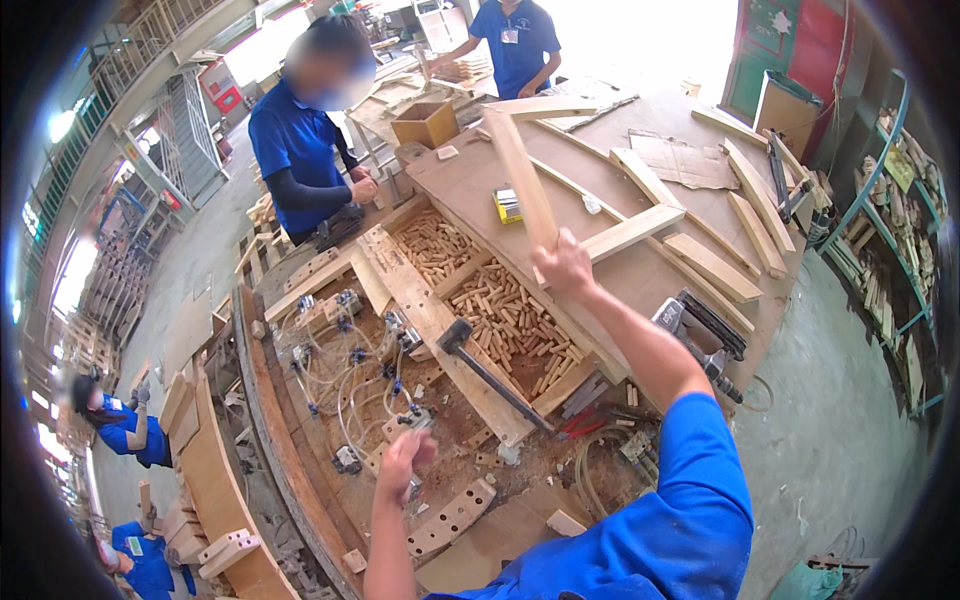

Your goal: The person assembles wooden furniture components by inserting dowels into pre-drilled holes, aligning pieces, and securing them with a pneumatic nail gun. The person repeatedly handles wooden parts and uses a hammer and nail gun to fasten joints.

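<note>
Left: my left hand (405,452), curled shut on nothing I can make out, hovering over the hose-strewn jig bed (350,390). Centre: hammer (490,372) on a plank, handle running away to the lower right, nearer my left. Right: my right hand (566,265) clamped on a wooden slat (520,180), raised, long axis tilting up-left, above the dowel tray (510,320).
</note>
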